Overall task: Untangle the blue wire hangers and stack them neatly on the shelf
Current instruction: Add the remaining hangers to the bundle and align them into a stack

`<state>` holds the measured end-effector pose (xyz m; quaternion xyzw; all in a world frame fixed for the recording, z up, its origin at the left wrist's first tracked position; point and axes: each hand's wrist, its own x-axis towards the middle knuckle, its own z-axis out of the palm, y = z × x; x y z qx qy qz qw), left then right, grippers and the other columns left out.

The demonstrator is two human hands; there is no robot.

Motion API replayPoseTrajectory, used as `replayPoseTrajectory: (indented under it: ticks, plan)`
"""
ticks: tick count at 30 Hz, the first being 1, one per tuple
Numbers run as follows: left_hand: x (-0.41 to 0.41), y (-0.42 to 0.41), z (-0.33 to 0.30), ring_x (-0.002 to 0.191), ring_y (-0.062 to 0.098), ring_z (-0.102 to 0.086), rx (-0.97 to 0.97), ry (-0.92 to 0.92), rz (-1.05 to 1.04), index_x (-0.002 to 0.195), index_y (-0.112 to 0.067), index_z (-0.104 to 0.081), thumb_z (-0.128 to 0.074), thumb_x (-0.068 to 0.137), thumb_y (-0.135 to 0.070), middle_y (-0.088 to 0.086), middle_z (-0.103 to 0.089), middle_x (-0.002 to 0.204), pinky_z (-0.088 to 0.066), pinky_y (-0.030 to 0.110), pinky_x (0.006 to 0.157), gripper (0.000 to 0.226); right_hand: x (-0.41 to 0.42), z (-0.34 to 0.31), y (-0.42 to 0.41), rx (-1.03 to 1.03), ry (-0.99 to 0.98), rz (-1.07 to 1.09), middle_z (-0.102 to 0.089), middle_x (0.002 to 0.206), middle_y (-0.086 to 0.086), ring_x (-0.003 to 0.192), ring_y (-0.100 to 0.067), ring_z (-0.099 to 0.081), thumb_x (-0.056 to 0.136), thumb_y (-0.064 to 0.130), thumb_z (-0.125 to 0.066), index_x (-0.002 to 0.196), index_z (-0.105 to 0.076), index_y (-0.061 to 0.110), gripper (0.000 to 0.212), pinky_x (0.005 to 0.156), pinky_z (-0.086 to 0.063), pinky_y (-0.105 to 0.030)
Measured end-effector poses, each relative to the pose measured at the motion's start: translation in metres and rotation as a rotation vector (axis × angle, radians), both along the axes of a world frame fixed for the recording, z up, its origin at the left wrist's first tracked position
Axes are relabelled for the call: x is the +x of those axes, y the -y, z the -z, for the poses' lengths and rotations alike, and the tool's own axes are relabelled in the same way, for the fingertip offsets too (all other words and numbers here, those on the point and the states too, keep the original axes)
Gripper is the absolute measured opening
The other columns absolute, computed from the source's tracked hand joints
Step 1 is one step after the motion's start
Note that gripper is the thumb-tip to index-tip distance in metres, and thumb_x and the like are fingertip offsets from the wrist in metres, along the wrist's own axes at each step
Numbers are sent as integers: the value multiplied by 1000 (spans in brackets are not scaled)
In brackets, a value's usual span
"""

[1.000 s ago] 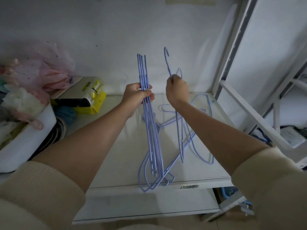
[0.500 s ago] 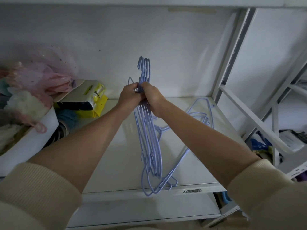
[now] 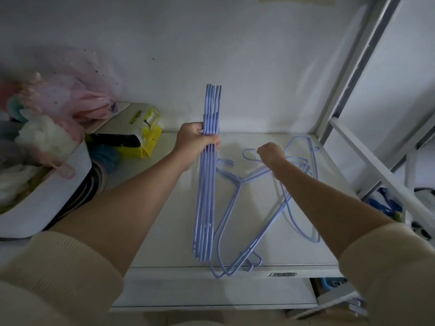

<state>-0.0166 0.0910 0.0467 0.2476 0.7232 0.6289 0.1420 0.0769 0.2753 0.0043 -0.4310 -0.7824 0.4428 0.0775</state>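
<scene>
My left hand (image 3: 196,140) grips a bundle of several blue wire hangers (image 3: 207,196), held edge-on and upright, their lower ends resting on the white shelf (image 3: 164,231). To its right, loose tangled blue hangers (image 3: 240,182) lie flat on the shelf. My right hand (image 3: 270,152) is down at that pile, fingers closed around the neck of a hanger whose hook (image 3: 248,154) sticks out to the left of the fist.
A white bin (image 3: 47,191) with soft pink and white items stands at the left. A yellow package (image 3: 146,135) lies at the back left. White frame posts (image 3: 341,90) rise at the right, with a diagonal bar (image 3: 376,165).
My right hand has left the bundle and dropped to the loose pile on the shelf, closing on a hanger there. The left hand's bundle now includes the hanger added half a second ago.
</scene>
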Motion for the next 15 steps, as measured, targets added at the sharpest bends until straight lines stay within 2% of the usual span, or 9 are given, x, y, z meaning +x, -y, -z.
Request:
replayPoseTrajectory:
  ticks: [2,4,5,8,10,11,13,15]
  plan:
    - [0,-5,4,48,15,-63,18,28,5,93,0,-68,-65,77,8,11,-64,62,-56,26,55,18,-2,20,-12,-14,130,-68,-53,101,-9,97,-21,-46,89,27,-48,112,-54,17,26,91,-41,-32]
    - [0,-11,7,47,16,-63,30,48,-3,94,3,-68,-66,75,9,10,-63,60,-55,26,53,20,-2,36,-19,-21,183,-79,-44,116,-5,121,-28,-47,82,36,-52,138,-44,21,59,110,-37,-39]
    - [0,-14,8,47,17,-63,33,52,-4,94,4,-68,-67,75,8,10,-64,59,-54,27,53,20,-1,41,-20,-16,190,-67,-39,119,-4,130,-32,-43,80,38,-52,142,-40,23,65,114,-33,-42]
    - [1,-17,10,50,21,-64,30,59,7,92,4,-68,-66,75,6,13,-64,62,-55,30,58,18,6,35,-9,18,189,-33,-34,138,-18,131,-37,-39,87,29,-52,141,-40,24,55,114,-34,-38]
    - [2,-17,11,52,22,-64,22,60,21,95,5,-68,-66,75,5,15,-64,65,-55,32,61,20,7,36,-8,20,222,-55,-36,130,-20,124,-35,-41,90,24,-47,142,-39,22,52,104,-38,-32]
    - [2,-17,11,54,23,-65,14,58,25,97,5,-68,-66,75,4,17,-65,67,-57,35,63,22,8,38,-9,36,232,-57,-37,133,-21,121,-35,-42,90,24,-46,141,-39,23,52,100,-39,-31]
    - [3,-17,9,61,28,-66,-3,49,31,97,4,-69,-67,74,2,20,-66,70,-60,43,70,23,8,39,-10,81,227,-34,-35,139,-22,121,-39,-45,88,25,-46,137,-44,23,50,105,-41,-34]
    - [3,-16,8,65,30,-65,-11,46,38,98,4,-68,-67,75,2,21,-66,72,-60,49,74,23,8,34,-8,106,171,21,-38,137,-23,117,-43,-51,88,26,-43,131,-49,20,44,104,-45,-39]
